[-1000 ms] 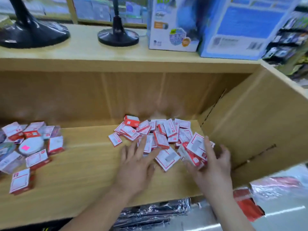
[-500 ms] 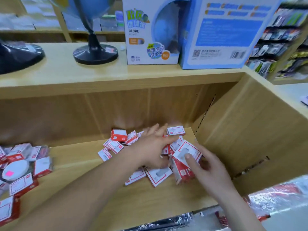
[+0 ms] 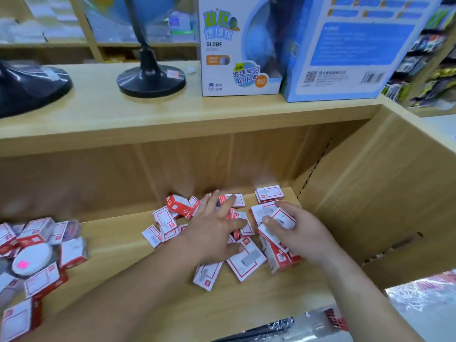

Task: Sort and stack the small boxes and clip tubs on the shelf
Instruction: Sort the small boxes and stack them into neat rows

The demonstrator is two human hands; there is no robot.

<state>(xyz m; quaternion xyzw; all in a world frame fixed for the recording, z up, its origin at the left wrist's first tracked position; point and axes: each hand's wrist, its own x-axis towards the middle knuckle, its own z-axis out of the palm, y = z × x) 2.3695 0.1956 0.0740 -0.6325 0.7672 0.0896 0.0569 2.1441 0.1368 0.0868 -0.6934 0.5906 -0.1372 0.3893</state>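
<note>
Several small red-and-white boxes [image 3: 172,222] lie scattered on the wooden shelf [image 3: 128,245] near its right wall. My left hand [image 3: 217,230] is spread flat over the middle of the pile, fingers apart and pointing right. My right hand [image 3: 296,230] grips a bundle of small boxes [image 3: 278,253] standing on edge at the pile's right side. A short stack of boxes [image 3: 269,193] sits at the back right. At the left edge lies a second heap of boxes [image 3: 42,280] with a round white clip tub [image 3: 32,259] bearing a pink sticker.
The shelf's right wall [image 3: 370,193] stands close to my right hand. On the top board above are two black globe bases [image 3: 150,80] and two blue globe cartons [image 3: 241,45]. Plastic-wrapped goods [image 3: 271,329] lie below the shelf's front edge.
The view has tilted up. My left hand slid from the front of the pile to lie across its middle. My right hand shifted its bundle of boxes inward and stood it on edge.
</note>
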